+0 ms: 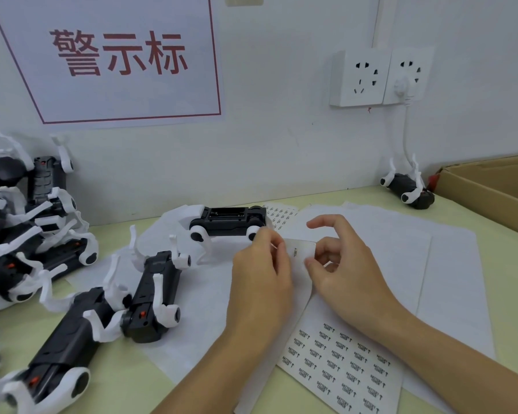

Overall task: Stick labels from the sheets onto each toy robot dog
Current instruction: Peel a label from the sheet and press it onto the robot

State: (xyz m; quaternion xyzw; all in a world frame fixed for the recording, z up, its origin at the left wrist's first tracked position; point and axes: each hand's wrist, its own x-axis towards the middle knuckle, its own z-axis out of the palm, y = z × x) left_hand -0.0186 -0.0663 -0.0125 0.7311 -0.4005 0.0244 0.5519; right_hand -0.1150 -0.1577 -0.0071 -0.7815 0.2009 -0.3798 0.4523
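A white label sheet [299, 249] is lifted off the table between both hands. My left hand [260, 273] pinches its left edge. My right hand [338, 264] pinches its right side with thumb and curled fingers, forefinger raised. A second label sheet [341, 366] printed with several small black labels lies flat under my right forearm. A black and white toy robot dog [231, 222] lies belly-up just beyond my hands, battery bay showing. Two more toy dogs [156, 294] [63, 348] lie to the left.
A pile of toy dogs [27, 222] is heaped at the left against the wall. One toy dog [407, 189] lies far right beside a cardboard box [491, 192]. White paper sheets [431, 258] cover the table. Another label sheet [281, 218] lies behind the middle dog.
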